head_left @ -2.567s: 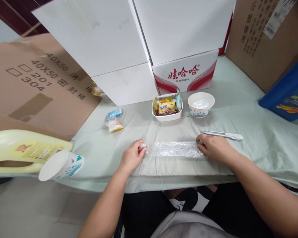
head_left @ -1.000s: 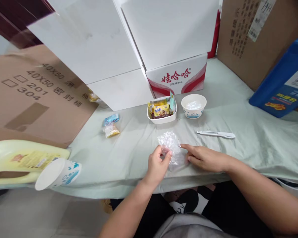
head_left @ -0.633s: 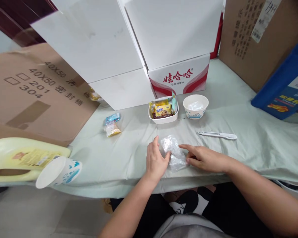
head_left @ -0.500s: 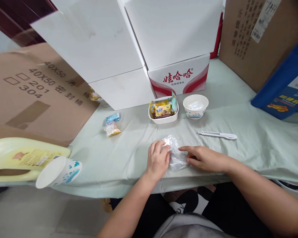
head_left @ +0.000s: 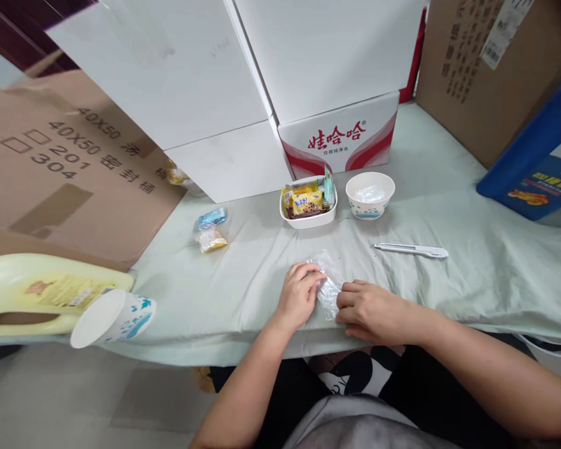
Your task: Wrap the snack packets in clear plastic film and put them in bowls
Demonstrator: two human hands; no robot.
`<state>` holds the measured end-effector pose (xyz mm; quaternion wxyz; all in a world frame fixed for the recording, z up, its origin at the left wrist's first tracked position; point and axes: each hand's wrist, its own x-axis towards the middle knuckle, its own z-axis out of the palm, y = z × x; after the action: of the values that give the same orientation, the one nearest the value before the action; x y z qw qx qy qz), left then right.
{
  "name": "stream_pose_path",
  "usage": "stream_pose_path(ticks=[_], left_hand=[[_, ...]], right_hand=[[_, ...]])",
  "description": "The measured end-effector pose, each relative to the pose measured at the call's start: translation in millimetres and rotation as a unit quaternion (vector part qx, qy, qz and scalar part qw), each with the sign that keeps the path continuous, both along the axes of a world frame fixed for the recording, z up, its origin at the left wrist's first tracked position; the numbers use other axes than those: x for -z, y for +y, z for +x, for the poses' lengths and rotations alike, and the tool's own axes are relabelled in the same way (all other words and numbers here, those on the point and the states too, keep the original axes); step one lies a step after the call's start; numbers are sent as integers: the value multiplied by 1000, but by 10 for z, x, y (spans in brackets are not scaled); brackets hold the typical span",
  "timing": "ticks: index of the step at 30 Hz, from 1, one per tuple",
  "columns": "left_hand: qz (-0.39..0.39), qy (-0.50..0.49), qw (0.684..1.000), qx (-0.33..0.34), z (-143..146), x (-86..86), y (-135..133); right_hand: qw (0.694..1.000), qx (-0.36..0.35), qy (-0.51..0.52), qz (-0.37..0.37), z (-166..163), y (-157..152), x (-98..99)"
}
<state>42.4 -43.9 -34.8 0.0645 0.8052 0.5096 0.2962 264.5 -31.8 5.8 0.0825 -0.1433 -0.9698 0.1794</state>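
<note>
A crinkled clear plastic bag [head_left: 328, 294] lies near the table's front edge, between my two hands. My left hand [head_left: 300, 292] is closed on the bag's left side, thumb and fingers together. At the bag's right edge, my right hand [head_left: 367, 312] has its fingers curled in against the plastic. Beyond them stands a white tray [head_left: 308, 221] with several wrapped snacks [head_left: 307, 202]. To its right is a paper bowl [head_left: 370, 206] with clear plastic inside. A white utility knife [head_left: 411, 250] rests on the cloth, right of the bag.
Small wrapped packets [head_left: 211, 231] lie to the left. A paper cup [head_left: 115, 318] lies tipped beside a yellow jug [head_left: 47, 293] at the front left. White boxes [head_left: 224, 165] stand at the back, a brown carton [head_left: 70, 168] at left, a blue jug [head_left: 533, 168] at right.
My right hand has gone from a pointing finger to curled fingers at the bag's right edge. The bag looks narrower and more bunched. The camera view has shifted slightly.
</note>
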Motion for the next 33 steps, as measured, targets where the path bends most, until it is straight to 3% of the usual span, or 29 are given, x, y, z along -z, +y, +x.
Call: stream_pose_path(ticks=[7, 10, 14, 16, 20, 23, 29, 33], left_hand=[[16, -3, 1000, 10, 22, -19, -9], [17, -8, 998, 63, 21, -47, -25], [-24, -2, 983, 180, -13, -76, -49], [-45, -1, 979, 198, -31, -74, -53], [-42, -37, 984, 168, -43, -44, -53], [-49, -64, 988, 134, -39, -26, -59], [-33, -42, 986, 159, -27, -40, -65], [59, -28, 995, 71, 6, -100, -117]], right_hand=[[997, 53, -9, 51, 31, 87, 29], [997, 33, 14, 70, 16, 37, -14], [997, 13, 72, -10, 46, -42, -105], [994, 55, 79, -46, 57, -26, -104], [966, 254, 36, -19, 2, 114, -12], [939, 340, -45, 11, -76, 216, 43], [930, 345, -120, 46, -168, 252, 83], [931, 342, -113, 56, -183, 245, 121]])
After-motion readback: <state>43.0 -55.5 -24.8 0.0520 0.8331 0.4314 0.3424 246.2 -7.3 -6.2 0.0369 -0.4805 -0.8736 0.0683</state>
